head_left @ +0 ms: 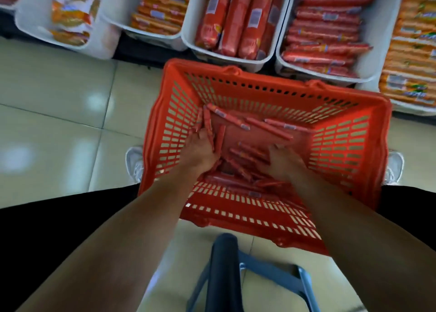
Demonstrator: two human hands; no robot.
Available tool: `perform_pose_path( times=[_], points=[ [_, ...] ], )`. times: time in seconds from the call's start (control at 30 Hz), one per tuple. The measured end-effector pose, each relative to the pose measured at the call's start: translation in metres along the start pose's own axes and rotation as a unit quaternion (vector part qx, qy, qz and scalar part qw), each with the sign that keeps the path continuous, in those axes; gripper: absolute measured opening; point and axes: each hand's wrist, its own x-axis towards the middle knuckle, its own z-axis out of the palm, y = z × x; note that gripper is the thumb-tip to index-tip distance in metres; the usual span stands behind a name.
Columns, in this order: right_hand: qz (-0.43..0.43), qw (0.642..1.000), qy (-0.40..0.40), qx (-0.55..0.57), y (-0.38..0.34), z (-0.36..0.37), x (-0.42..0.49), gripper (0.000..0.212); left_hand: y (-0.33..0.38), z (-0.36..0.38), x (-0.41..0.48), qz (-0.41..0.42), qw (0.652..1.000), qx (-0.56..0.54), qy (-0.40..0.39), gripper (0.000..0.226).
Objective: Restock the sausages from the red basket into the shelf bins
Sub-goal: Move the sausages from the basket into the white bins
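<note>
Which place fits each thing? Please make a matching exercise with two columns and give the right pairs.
Things:
1. red basket
2. left hand
3. thick sausages
4. stool

Places:
A. in a white bin
B. behind the basket, nearest the camera
C. on the floor before the bins
D. inside the basket, on thin sausages

Pairs: 1-C, 2-D, 3-A, 4-B
</note>
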Motion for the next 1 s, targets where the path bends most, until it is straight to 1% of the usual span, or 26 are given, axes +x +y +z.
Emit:
perform_pose_path(
  times=[0.1,0.2,0.33,0.4,0.5,0.57,0.6,0.63,0.7,0.73,0.77,0.83,0.87,0.93,1.0],
  points=[
    [-0.037,0.998,0.041,-0.002,-0.023,0.02,0.013,0.073,0.009,0.014,0.015,0.006,0.997,-0.027,0.067,0.077],
    [-0.041,0.996,0.066,-0.034,-0.034,0.034,0.022,0.063,0.011,0.019,0.029,-0.016,0.994,-0.049,0.095,0.071],
    [-0.029,0.999,0.023,0.003,-0.027,0.027,0.029,0.059,0.009,0.017,0.034,-0.04,0.991,-0.099,0.085,0.061],
    [-0.02,1.0,0.02,0.008,-0.022,0.015,0.028,0.055,0.007,0.018,0.029,-0.042,0.991,-0.112,0.056,0.057],
    [0.031,0.998,0.051,0.019,-0.007,0.001,0.022,0.045,0.0,0.017,0.019,-0.006,0.997,-0.075,-0.007,0.054],
    [0.051,0.997,0.05,0.031,0.003,-0.002,0.016,0.04,-0.003,0.012,0.01,0.028,0.998,-0.052,-0.036,0.043],
    [0.055,0.997,0.046,0.039,0.005,-0.002,0.011,0.042,-0.005,0.008,0.006,0.048,0.998,-0.032,-0.03,0.036],
    [0.057,0.996,0.047,0.041,0.006,-0.001,0.008,0.046,-0.007,0.005,0.001,0.062,0.998,-0.001,-0.008,0.033],
    [0.061,0.996,0.056,0.031,0.0,0.002,0.0,0.054,-0.01,0.003,-0.01,0.046,0.996,0.052,0.064,0.04],
    [0.063,0.996,0.06,0.035,-0.007,0.004,-0.004,0.058,-0.011,0.002,-0.016,0.022,0.995,0.043,0.091,0.049],
    [0.066,0.995,0.062,0.049,-0.013,0.007,-0.007,0.06,-0.01,0.003,-0.021,-0.003,0.994,0.011,0.104,0.06],
    [0.076,0.991,0.057,0.094,-0.024,0.01,-0.009,0.061,-0.005,0.006,-0.027,-0.05,0.991,-0.068,0.102,0.08],
    [0.08,0.989,0.05,0.115,-0.028,0.01,-0.01,0.059,-0.002,0.007,-0.029,-0.069,0.988,-0.103,0.093,0.087],
    [0.078,0.986,0.042,0.14,-0.032,0.011,-0.01,0.056,0.0,0.012,-0.029,-0.101,0.978,-0.164,0.082,0.089],
    [0.068,0.987,0.043,0.141,-0.031,0.011,-0.011,0.054,-0.001,0.016,-0.028,-0.123,0.971,-0.193,0.065,0.084]
  ],
)
